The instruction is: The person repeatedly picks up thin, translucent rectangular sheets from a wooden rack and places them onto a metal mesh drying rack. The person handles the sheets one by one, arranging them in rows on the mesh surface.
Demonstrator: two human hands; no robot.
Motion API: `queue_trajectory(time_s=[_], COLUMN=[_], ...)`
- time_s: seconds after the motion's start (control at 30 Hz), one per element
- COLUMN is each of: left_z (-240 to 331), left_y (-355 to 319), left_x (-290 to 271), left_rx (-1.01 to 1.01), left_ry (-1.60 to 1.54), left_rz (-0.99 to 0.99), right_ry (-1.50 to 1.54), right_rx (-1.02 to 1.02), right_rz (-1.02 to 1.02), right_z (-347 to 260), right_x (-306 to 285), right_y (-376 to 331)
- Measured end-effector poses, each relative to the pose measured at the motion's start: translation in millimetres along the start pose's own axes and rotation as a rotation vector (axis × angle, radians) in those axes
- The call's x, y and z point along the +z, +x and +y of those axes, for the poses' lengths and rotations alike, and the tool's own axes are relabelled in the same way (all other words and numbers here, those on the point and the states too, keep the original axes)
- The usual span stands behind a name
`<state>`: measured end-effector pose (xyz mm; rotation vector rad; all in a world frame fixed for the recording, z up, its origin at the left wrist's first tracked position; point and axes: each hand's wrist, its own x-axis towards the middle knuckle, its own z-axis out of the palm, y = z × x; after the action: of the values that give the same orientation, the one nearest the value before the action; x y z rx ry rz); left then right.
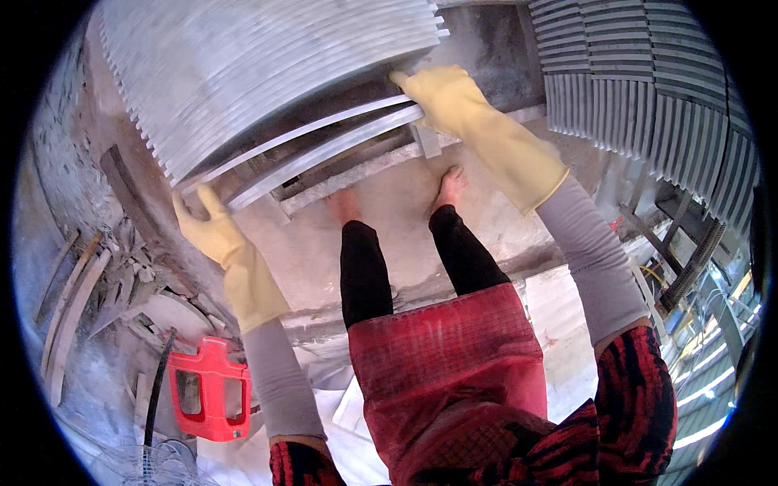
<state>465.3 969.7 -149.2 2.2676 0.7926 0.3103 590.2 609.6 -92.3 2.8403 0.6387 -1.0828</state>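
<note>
Two long pale grey strips lie apart from a big layered stack of similar strips (267,69). The rear strip (304,130) runs along the stack's near edge, and the front strip (324,147) lies a little closer to me. My right hand (446,97), in a yellow rubber glove, is closed around the right end of the strips; its fingertips are partly hidden. At their left end is my left hand (212,231), gloved alike, with thumb and fingers spread. Whether it touches a strip I cannot tell.
More strips stand in stacked blocks (640,89) at the far right. A low ledge (365,172) lies before my bare feet. Broken slats (77,316) and a red plastic frame (211,389) are at the left. Metal bars (681,243) stand at the right.
</note>
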Motion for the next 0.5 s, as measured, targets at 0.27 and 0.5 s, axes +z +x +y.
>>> queue_trajectory(time_s=[0.27,0.5], left_z=[45.0,56.8], left_y=[31.5,35.4], left_x=[-16.1,-2.1], left_rx=[0.804,0.677], left_ry=[0.677,0.976], left_rz=[-0.680,-0.939], right_ry=[-0.018,0.016], right_rx=[-0.082,-0.168], right_rz=[0.005,0.045], right_z=[7.8,14.8], right_x=[2.7,4.4], right_y=[3.4,3.5])
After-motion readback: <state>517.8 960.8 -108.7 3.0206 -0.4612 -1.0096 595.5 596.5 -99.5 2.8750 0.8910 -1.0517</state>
